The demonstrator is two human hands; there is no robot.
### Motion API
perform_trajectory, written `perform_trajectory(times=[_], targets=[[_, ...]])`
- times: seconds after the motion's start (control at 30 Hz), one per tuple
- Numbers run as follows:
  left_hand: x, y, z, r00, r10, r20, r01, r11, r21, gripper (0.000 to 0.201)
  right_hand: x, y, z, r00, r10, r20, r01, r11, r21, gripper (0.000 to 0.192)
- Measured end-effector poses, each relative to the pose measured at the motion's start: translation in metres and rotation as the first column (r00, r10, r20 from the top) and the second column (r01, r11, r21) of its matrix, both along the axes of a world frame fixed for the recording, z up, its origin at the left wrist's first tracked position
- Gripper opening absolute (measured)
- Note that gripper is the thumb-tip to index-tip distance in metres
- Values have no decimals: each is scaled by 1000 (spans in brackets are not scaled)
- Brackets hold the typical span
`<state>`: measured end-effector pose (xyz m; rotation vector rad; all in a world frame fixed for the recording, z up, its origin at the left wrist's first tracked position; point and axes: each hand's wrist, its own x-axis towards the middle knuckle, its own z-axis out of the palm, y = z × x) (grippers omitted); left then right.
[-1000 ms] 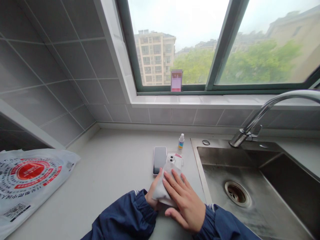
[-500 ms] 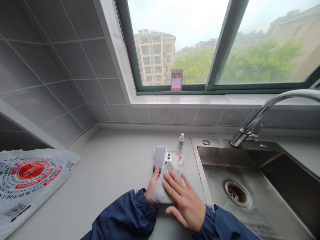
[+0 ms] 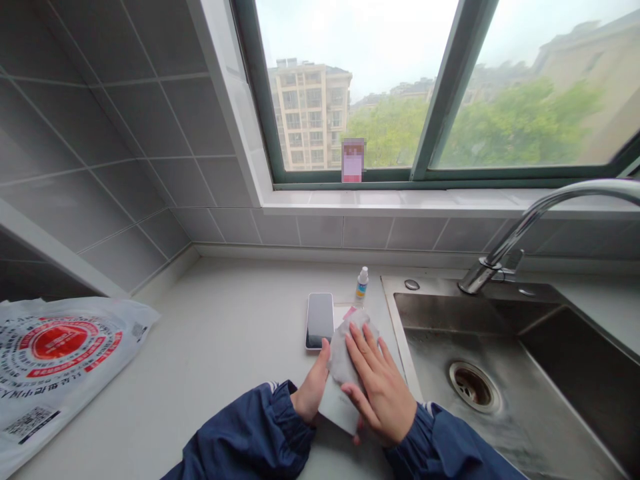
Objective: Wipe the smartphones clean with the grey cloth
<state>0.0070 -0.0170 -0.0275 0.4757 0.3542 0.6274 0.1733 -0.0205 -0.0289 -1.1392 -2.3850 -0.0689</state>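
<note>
Navy sleeves [image 3: 250, 427] frame the left hand [image 3: 311, 390], which grips a white phone [image 3: 341, 405] over the table [image 3: 225, 347], thumb along its edge; the right hand [image 3: 383, 393] lies on it with fingers slightly spread, flattening a pale cloth [image 3: 344, 360]. Farther off lies a dark-screened phone [image 3: 320, 321]; beyond, a small bottle [image 3: 363, 283] stands near the sink [image 3: 401, 340].

Open counter [image 3: 230, 333] leaves passage between plastic bag [image 3: 65, 367] and left hand [image 3: 311, 393] — ahead, 1 flat phone [image 3: 320, 321] and 1 bottle [image 3: 362, 284] obstruct.
</note>
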Motion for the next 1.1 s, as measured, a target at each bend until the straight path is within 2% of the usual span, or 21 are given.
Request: perform_trajectory(times=[0.07, 0.13, 0.33, 0.43, 0.6, 0.77, 0.83, 0.9, 0.97, 1.03, 1.1], targets=[[-1, -2, 3, 995, -76, -67, 76, 997, 7, 95, 3, 3, 0, 1000, -20, -12, 20, 1000, -4, 70], [-2, -3, 6, 989, -99, -107, 101, 995, 9, 101, 5, 5, 0, 999, -24, -24, 24, 1000, -11, 68], [0, -2, 5, 992, -100, -80, 102, 995, 22, 99, 5, 4, 2, 997, 51, -49, -53, 998, -32, 65], [1, -1, 1, 1000, -31, -3, 31, 999, 11, 89, 3, 1, 5, 992, 119, -45, -120, 992, -30, 63], [4, 2, -3, 974, 174, 145, -182, 982, 44, 76, -1, -3, 10, 982, 190, 0, -189, 981, -51, 63], [2, 2, -8, 968, 217, 129, -224, 974, 39, 71, -2, -4, 10, 982, 191, 12, -190, 981, -46, 62], [0, 0, -7, 988, 147, 54, -149, 988, 34, 72, -1, -3, 8, 987, 161, -13, -162, 986, -28, 60], [-3, -3, -3, 998, -16, -56, 17, 1000, 13, 81, 2, 0, 6, 991, 123, -46, -123, 992, -15, 60], [-6, -5, 2, 971, -175, -160, 175, 984, -14, 91, 5, 4, 4, 995, 73, -73, -74, 997, -13, 61], [-8, -6, 5, 949, -230, -213, 229, 973, -30, 92, 7, 7, 2, 996, 28, -89, -29, 999, -13, 62], [-8, -5, 6, 955, -232, -184, 231, 973, -28, 93, 8, 9, 1, 995, 0, -98, 0, 1000, -8, 63]])
